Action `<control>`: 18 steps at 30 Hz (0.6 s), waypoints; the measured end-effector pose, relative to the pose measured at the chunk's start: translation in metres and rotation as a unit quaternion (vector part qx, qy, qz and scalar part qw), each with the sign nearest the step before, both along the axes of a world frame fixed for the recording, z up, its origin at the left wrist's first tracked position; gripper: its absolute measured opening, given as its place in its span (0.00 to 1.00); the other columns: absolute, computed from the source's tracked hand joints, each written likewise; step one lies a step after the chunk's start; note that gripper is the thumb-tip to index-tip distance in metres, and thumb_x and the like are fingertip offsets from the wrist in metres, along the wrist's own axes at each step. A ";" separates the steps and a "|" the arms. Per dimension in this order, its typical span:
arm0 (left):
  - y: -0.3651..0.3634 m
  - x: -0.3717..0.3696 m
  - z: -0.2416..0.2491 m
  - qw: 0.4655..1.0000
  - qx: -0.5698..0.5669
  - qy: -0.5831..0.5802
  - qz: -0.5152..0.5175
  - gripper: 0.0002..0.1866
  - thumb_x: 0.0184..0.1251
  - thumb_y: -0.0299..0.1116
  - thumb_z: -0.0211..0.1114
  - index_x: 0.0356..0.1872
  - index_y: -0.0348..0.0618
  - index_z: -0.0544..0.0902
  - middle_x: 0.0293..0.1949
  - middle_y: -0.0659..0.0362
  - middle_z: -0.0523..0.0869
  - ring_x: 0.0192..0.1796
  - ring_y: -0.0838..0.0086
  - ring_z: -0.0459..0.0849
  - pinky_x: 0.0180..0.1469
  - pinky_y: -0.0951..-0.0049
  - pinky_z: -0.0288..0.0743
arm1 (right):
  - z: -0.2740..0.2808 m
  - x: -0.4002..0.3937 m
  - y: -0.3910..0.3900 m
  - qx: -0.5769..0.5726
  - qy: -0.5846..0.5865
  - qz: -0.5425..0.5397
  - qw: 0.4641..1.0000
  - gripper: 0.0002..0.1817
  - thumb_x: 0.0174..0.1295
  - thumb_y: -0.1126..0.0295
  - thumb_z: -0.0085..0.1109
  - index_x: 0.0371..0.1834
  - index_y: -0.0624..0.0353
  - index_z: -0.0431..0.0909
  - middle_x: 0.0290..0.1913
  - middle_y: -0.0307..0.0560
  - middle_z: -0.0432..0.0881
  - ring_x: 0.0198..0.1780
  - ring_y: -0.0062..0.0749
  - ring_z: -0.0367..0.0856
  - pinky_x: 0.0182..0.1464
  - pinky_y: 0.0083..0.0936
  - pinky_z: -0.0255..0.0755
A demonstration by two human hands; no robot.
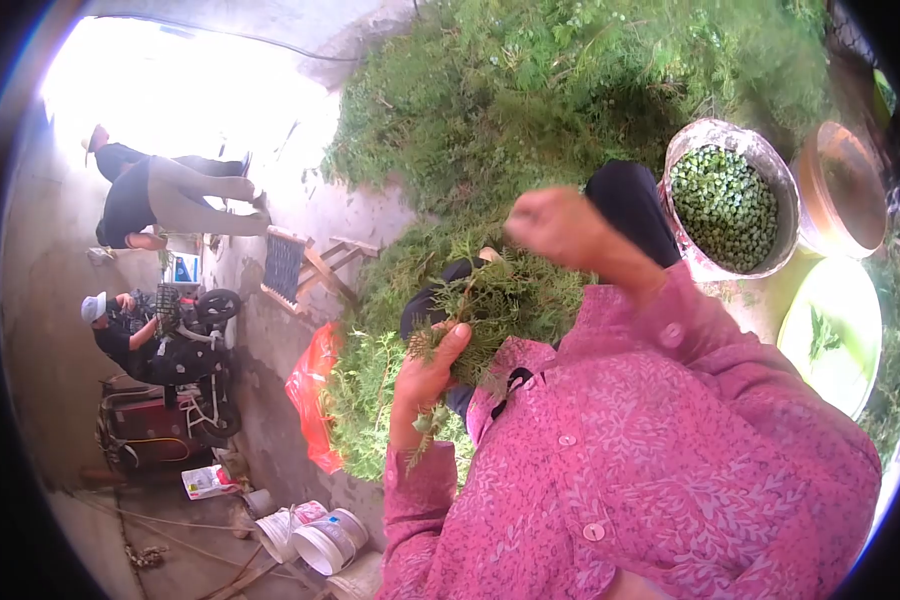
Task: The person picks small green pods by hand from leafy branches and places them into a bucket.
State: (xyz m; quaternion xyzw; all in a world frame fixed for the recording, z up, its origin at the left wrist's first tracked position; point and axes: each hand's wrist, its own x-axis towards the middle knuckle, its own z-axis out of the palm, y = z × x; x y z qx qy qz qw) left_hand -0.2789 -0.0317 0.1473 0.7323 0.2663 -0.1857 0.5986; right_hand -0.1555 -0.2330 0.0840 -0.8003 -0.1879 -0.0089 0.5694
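My left hand is closed around a leafy evergreen sprig, with the thumb pressed on its stem. The flat green foliage spreads over my lap toward my right. My right hand is raised above the sprig, apart from it, with its fingers curled in and slightly blurred. Whatever lies inside those fingers, if anything, is hidden. Nearest that hand on the right stands a pail with many small green cones in it.
A big heap of evergreen branches lies ahead. Beyond the pail stand an orange-brown bucket and a pale green tub. At left are a red plastic bag, a wooden folding stool, white buckets, and people near a motor tricycle.
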 end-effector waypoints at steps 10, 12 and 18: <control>0.016 0.026 -0.016 0.952 -0.165 -0.111 0.231 0.12 0.66 0.41 0.54 0.28 0.46 0.73 0.16 0.63 0.70 0.12 0.82 0.58 0.16 0.79 0.53 | -0.091 0.022 -0.253 -0.400 -0.163 -0.361 0.827 0.18 0.50 0.67 0.56 0.45 0.59 0.77 0.37 0.54 0.81 0.40 0.51 0.79 0.46 0.34 0.71; 0.024 0.034 -0.020 0.938 -0.214 -0.112 0.249 0.13 0.66 0.43 0.54 0.26 0.46 0.71 0.16 0.62 0.70 0.12 0.81 0.58 0.17 0.79 0.54 | -0.104 -0.001 -0.252 -0.499 -0.067 -0.393 0.770 0.18 0.48 0.66 0.56 0.43 0.60 0.78 0.37 0.55 0.81 0.40 0.51 0.79 0.48 0.37 0.70; 0.025 0.047 -0.022 0.929 -0.241 -0.160 0.230 0.13 0.66 0.42 0.54 0.27 0.46 0.70 0.16 0.62 0.70 0.12 0.81 0.59 0.18 0.78 0.54 | -0.062 0.012 -0.211 -0.099 0.130 -0.273 0.948 0.11 0.49 0.67 0.59 0.34 0.61 0.81 0.30 0.43 0.81 0.33 0.28 0.79 0.38 0.23 0.72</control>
